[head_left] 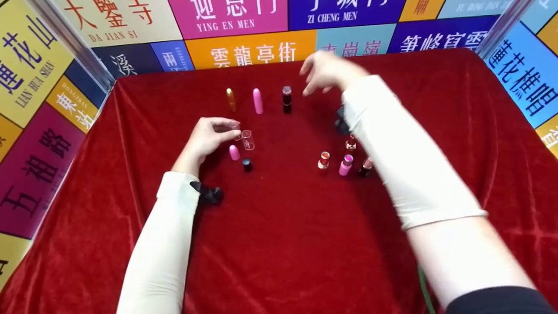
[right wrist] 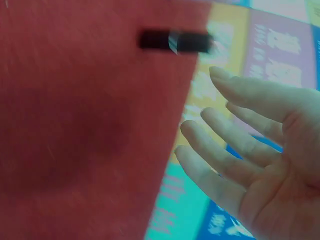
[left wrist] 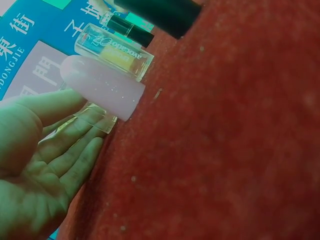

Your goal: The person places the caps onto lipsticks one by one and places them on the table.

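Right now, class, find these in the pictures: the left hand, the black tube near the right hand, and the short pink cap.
Left hand (head_left: 207, 138): head view, back of the hand.
Black tube (right wrist: 174, 42): right wrist view, silver band around its middle.
Short pink cap (head_left: 234, 153): head view, its side.

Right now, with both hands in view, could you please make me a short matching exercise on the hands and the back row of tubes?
1. Left hand
2. Right hand
3. Gold tube
4. Tall pink tube

A. Middle of the back row of three
B. Pinching a clear cap
C. Left end of the back row, as the head view shows it
D. Raised, holding nothing

Pairs: 1-B, 2-D, 3-C, 4-A
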### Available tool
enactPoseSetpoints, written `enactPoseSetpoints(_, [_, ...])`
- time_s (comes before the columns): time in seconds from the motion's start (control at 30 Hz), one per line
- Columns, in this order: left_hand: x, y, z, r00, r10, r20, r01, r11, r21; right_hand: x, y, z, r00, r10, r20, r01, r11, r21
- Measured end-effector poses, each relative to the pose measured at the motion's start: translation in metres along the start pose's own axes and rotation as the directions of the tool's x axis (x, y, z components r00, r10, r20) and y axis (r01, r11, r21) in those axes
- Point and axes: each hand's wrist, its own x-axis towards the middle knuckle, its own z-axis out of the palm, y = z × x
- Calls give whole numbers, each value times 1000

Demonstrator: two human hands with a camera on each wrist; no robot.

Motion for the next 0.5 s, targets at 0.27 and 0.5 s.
enactPoseSetpoints(0.27, [1, -3, -1, 1000, 3, -12, -3, 1000, -11, -42, 32, -48, 994, -107, 5, 107, 993, -42])
enactPoseSetpoints(0.5, [1, -2, 1, 1000, -3, -4, 3, 1000, -13, -92, 82, -32, 978, -188, 89, 196, 976, -95])
